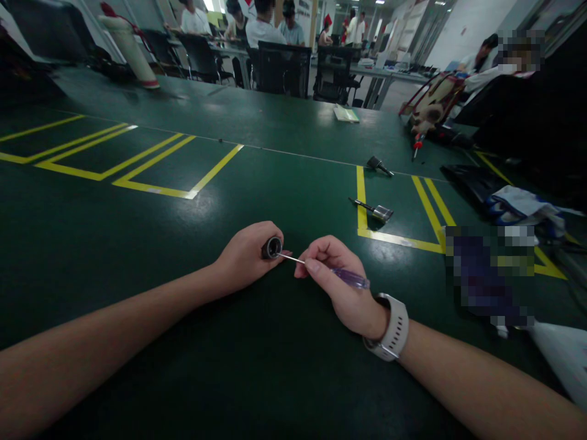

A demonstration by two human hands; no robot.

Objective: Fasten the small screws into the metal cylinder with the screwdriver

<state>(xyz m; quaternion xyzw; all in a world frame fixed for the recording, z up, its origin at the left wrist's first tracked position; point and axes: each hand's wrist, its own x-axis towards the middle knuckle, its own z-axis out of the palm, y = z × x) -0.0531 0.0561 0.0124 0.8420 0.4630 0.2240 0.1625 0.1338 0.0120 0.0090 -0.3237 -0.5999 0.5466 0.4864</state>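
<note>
My left hand (250,255) is wrapped round a short black tube (271,247), whose round open end faces to the right and toward me. The rest of the tube is hidden in the palm. Between the thumb and fingers of my right hand (337,272) is a screwdriver with a clear purple handle (351,278). Its thin metal shaft (293,259) points left, with the tip at the tube's open end; whether it touches the inside I cannot tell. A pale watch (395,327) sits on my right wrist.
On the green table (220,366), a metal part with a thin rod (381,212) lies beside yellow tape, and a dark part (378,165) lies behind it. Farther back are a red-handled screwdriver (417,144) and a paper pad (346,114). A cloth (527,205) lies right; people sit beyond.
</note>
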